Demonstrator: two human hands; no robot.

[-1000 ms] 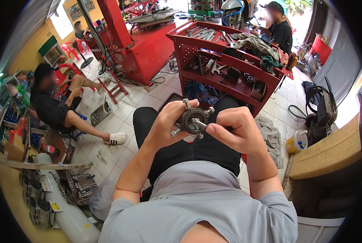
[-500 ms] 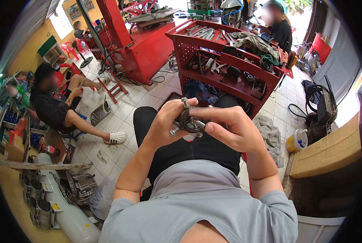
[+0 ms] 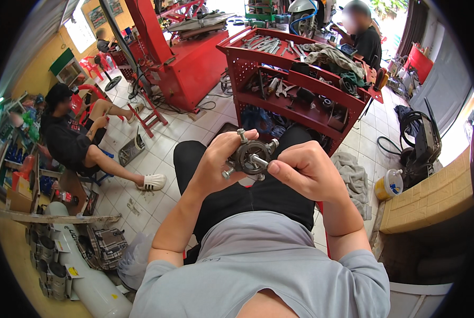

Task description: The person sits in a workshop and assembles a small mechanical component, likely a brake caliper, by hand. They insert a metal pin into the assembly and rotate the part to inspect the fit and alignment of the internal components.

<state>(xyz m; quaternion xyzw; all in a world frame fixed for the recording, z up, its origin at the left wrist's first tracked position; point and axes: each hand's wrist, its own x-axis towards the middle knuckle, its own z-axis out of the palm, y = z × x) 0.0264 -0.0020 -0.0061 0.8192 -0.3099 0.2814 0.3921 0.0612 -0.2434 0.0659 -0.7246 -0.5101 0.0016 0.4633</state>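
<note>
Above my lap, my left hand [image 3: 220, 159] grips a dark round metal ring [image 3: 242, 158] by its left side, with the fingers behind it. Several bolts stick out around the ring's rim, and a shiny metal rod [image 3: 257, 160] comes out from its middle, tilted toward my right hand [image 3: 307, 168]. That hand is closed, its thumb and curled forefinger at the outer end of the rod. The rest of its fingers are folded and partly hidden.
Ahead stands a red tool trolley [image 3: 300, 98] with wrenches, rags and loose parts. A seated person [image 3: 70, 135] is at the left; another person [image 3: 365, 40] is beyond the trolley. A yellow-and-white bucket [image 3: 388, 184] and grey cloth [image 3: 351, 180] lie to the right.
My right forefinger, stretched across the ring and blurred before, has curled back to the thumb at the rod. More of the ring's face and bolts now shows. My left hand keeps its place.
</note>
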